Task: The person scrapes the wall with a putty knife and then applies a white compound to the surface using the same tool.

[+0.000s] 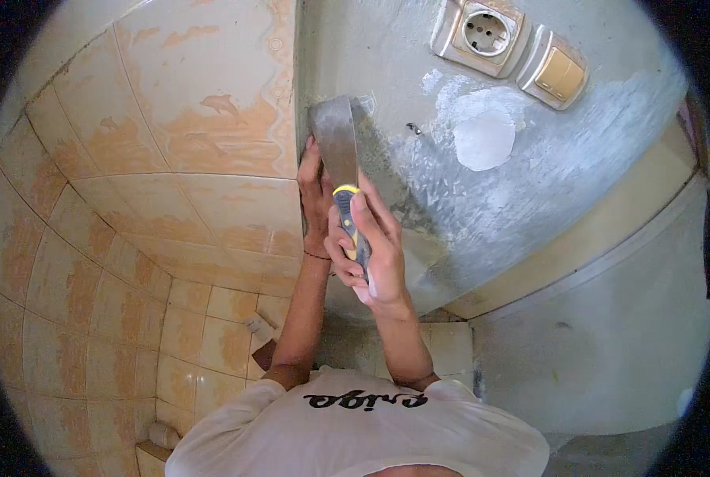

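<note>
The right hand (375, 246) is gripping the yellow-and-grey handle of a wide steel putty knife (337, 139), its fingers (347, 250) clamped round the handle and the forefinger lying along the top. The left hand (315, 195) is resting just behind the blade, its fingers (310, 159) together and pressing flat against the metal near the corner edge. The knife's long axis is running up and slightly left from the hands, the blade lying on the grey plastered wall (530, 183) right beside the edge where the beige glazed wall tiles (204, 127) begin. Both hands are touching the tool, the right lower on the handle. To the left the tile edge is closing off room; to the right the plaster is lying open as far as a round white filler patch (483, 139) and, above it, a beige socket and switch plate (510, 48), well apart from the blade.
</note>
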Motion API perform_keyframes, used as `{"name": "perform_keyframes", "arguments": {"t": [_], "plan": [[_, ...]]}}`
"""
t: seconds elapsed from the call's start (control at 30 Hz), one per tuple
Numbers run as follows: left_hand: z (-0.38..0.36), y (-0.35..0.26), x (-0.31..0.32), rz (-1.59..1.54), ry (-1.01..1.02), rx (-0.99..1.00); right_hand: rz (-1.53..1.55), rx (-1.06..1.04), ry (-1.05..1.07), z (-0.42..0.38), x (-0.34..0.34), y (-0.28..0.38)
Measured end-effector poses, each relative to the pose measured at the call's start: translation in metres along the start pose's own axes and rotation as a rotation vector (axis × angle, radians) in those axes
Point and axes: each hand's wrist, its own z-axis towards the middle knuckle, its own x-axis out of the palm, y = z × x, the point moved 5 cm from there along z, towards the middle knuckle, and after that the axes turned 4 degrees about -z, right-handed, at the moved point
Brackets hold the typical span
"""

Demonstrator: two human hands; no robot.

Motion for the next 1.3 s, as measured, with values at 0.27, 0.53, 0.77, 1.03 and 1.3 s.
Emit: {"name": "perform_keyframes", "arguments": {"t": [0.27,0.53,0.77,1.03,1.3], "plan": [[-0.009,-0.001,0.003,0.069,0.023,-0.189,-0.02,0.014,0.017,0.001,-0.003,-0.003],[0.018,-0.03,0.012,0.706,0.09,0.296,-0.03,-0.042,-0.013,0.001,-0.006,0.005],[0.021,-0.028,0.013,0.758,0.102,0.34,-0.044,-0.021,-0.044,-0.003,-0.007,0.006],[0.017,-0.031,0.011,0.718,0.104,0.291,-0.05,-0.046,-0.04,0.002,-0.004,0.005],[0.023,-0.035,0.014,0.729,0.091,0.3,-0.094,-0.1,-0.074,-0.002,-0.004,0.008]]}}
